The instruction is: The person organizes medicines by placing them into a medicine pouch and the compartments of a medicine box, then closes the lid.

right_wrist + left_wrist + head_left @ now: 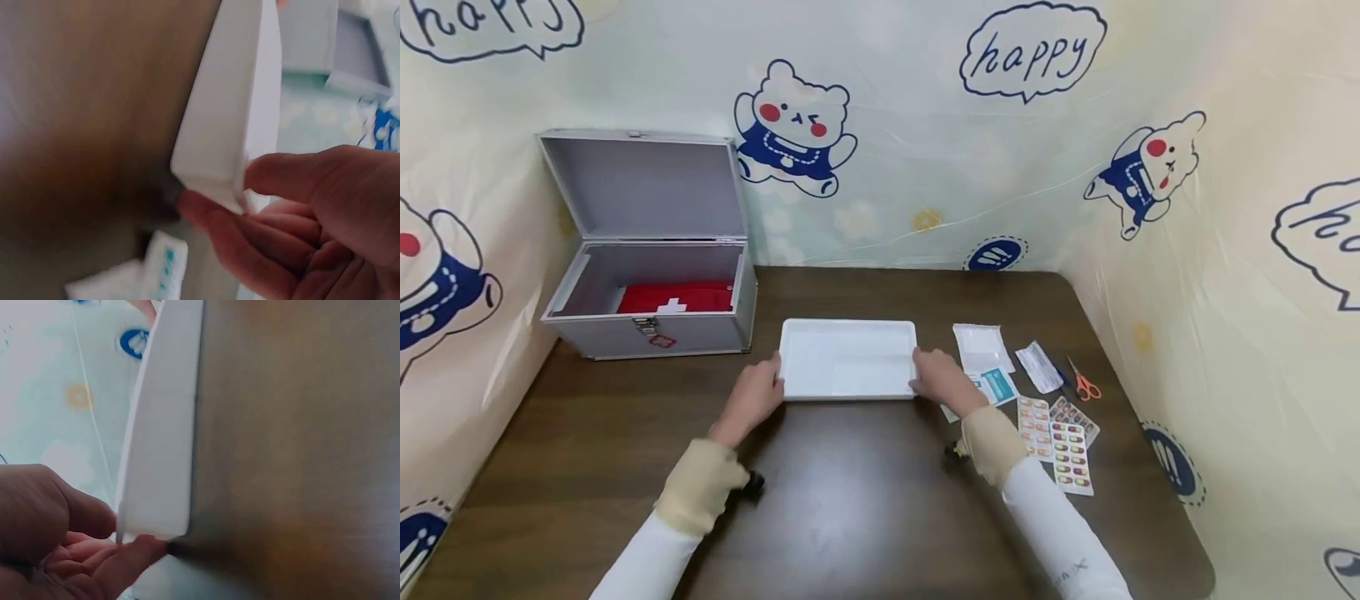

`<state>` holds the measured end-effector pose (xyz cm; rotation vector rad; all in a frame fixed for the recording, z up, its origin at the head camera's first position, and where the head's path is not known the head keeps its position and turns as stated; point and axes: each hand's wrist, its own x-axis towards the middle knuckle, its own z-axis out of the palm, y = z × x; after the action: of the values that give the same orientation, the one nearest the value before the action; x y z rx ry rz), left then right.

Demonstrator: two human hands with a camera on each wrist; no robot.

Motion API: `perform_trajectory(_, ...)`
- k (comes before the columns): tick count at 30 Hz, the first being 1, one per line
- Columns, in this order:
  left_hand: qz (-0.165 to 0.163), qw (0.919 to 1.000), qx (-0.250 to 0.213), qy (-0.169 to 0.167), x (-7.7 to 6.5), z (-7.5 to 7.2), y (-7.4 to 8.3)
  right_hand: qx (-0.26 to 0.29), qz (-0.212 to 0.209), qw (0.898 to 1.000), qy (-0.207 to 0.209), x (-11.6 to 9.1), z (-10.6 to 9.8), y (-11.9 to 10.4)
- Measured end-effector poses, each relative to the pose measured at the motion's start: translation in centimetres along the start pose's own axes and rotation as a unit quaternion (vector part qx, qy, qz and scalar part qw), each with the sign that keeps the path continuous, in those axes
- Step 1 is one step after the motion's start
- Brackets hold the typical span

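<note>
A white rectangular tray (pixel 850 360) lies at the middle of the brown table, with nothing in it. My left hand (pixel 756 393) grips its left end, thumb at the rim and fingers against the outer side, as the tray wall (pixel 164 437) shows in the left wrist view. At the opposite end my right hand (pixel 945 380) holds the tray the same way; in the right wrist view the thumb (pixel 281 175) presses near the rim. Whether the tray's underside touches the table cannot be told.
An open silver case (pixel 670 333) with a red pouch (pixel 700 295) inside stands at the back left. On the right lie blister packs (pixel 1070 458), a white packet (pixel 1039 367), a white-and-teal packet (pixel 997 386), a clear-white packet (pixel 983 347) and orange-handled scissors (pixel 1086 387).
</note>
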<state>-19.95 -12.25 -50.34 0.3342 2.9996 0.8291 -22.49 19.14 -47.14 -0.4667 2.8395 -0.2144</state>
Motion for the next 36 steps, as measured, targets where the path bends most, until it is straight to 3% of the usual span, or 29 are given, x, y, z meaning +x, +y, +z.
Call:
perform_trajectory(6,-0.033,0.9991,-0.025,-0.003,-7.2,-0.1,1.1,0.015,-0.019,1.000,0.005,-5.3,1.3,-2.0)
perform_trajectory(10,-0.042,0.9986,-0.033,0.004,-9.6,0.1,1.9,0.045,0.001,0.999,-0.011,-7.6,1.9,-2.5)
perform_trajectory(13,-0.037,0.9987,-0.033,0.008,-9.9,0.0,2.3,0.054,0.007,0.998,-0.010,-8.2,1.9,-2.4)
perform_trajectory(18,-0.036,0.9983,-0.046,0.004,-9.2,-0.3,2.1,0.079,-0.006,0.997,0.012,-8.0,1.9,-1.9)
perform_trajectory(24,-0.082,0.9907,-0.099,-0.043,-9.5,-0.5,1.2,0.157,-0.019,0.987,0.003,-8.1,2.3,-0.7)
perform_trajectory(28,-0.100,0.9875,-0.112,-0.047,-10.0,-0.6,0.6,0.199,-0.008,0.979,0.045,-9.2,1.8,1.5)
perform_trajectory(32,-0.098,0.9866,-0.120,-0.052,-10.2,-0.7,0.5,0.198,0.052,0.974,0.094,-11.4,0.9,4.6)
perform_trajectory(36,-0.094,0.9865,-0.123,-0.054,-10.2,-0.7,0.6,0.174,0.132,0.970,0.107,-13.5,2.1,6.9)
